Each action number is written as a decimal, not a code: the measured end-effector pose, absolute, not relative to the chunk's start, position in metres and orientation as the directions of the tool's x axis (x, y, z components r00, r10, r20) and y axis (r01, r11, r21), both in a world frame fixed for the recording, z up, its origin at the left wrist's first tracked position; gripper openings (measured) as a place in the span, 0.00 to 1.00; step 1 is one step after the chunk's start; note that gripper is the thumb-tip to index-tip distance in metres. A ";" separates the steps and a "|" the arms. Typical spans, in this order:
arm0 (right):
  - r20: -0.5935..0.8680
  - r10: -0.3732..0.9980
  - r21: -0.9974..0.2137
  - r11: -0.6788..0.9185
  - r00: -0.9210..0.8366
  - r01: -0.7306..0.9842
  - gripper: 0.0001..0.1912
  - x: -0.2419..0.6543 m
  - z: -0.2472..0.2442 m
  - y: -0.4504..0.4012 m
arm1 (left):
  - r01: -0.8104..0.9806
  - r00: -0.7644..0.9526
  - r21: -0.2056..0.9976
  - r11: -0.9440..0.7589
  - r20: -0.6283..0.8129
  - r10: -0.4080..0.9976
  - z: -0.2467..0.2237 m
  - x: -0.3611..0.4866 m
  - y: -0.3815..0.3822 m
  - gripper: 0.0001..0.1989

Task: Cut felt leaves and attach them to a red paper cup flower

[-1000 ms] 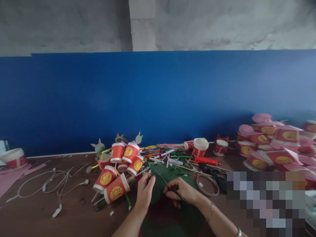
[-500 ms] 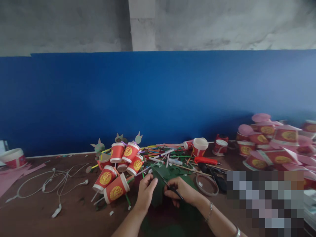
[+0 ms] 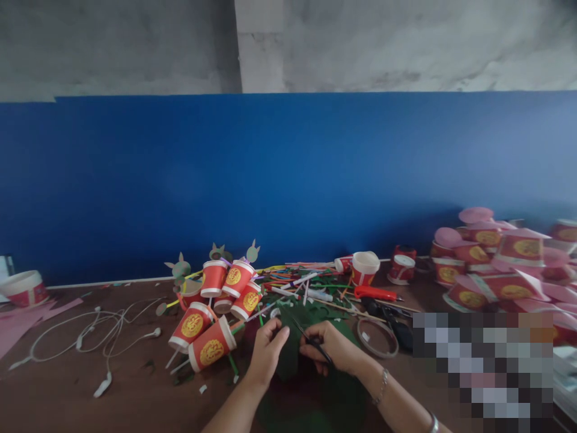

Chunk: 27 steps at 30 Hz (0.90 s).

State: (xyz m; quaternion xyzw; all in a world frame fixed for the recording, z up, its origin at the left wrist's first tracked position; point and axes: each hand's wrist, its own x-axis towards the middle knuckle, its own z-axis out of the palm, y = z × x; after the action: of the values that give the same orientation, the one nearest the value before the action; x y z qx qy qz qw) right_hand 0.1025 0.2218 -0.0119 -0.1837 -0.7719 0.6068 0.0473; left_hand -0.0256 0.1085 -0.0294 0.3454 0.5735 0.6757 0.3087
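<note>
My left hand (image 3: 269, 346) pinches the left edge of a dark green sheet (image 3: 287, 355), thumb on top. In my right hand (image 3: 329, 346) is a pair of dark-handled scissors (image 3: 321, 349), fingers wrapped round the handles. The blades point up and left across the sheet, close to my left thumb; I cannot tell how far apart they are. More dark green sheet (image 3: 347, 385) lies below and right of both hands. Left of my left hand, red paper cups (image 3: 211, 352) with gold emblems lie in a pile, some with sticks and rabbit-ear cutouts (image 3: 181, 266).
Loose markers and coloured sticks (image 3: 302, 279) lie behind my hands. An orange-red cutter (image 3: 377, 293), a roll of tape (image 3: 377, 338) and a white-rimmed cup (image 3: 365, 269) are to the right. White earphones (image 3: 103, 385) lie left. Cups with pink paper (image 3: 514, 288) are heaped far right.
The scissors have shifted slightly in my right hand, with the handle loop showing more. My left hand keeps its hold on the green sheet, and the surroundings stay put.
</note>
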 end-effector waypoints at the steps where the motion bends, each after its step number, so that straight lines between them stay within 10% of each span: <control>1: -0.150 0.353 -0.952 0.199 -0.924 0.231 0.17 0.103 -0.010 0.222 | -0.028 -0.573 0.988 -0.153 0.109 0.813 -0.029 -0.026 0.109 0.17; 20: -0.023 0.592 -0.999 0.025 -0.806 0.047 0.19 0.097 -0.003 0.213 | 0.018 -0.571 0.986 -0.164 0.145 0.808 -0.015 -0.019 0.106 0.13; 27: -0.075 0.428 -0.991 0.069 -0.901 0.116 0.20 0.105 -0.001 0.220 | -0.118 -0.744 0.972 -0.202 0.048 0.666 -0.021 -0.024 0.108 0.17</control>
State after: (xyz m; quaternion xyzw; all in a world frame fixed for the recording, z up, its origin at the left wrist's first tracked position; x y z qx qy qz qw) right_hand 0.1051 0.2197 -0.0015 -0.1883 -0.7214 0.6557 0.1191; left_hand -0.0238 0.1084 -0.0207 0.2393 0.5731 0.7373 0.2660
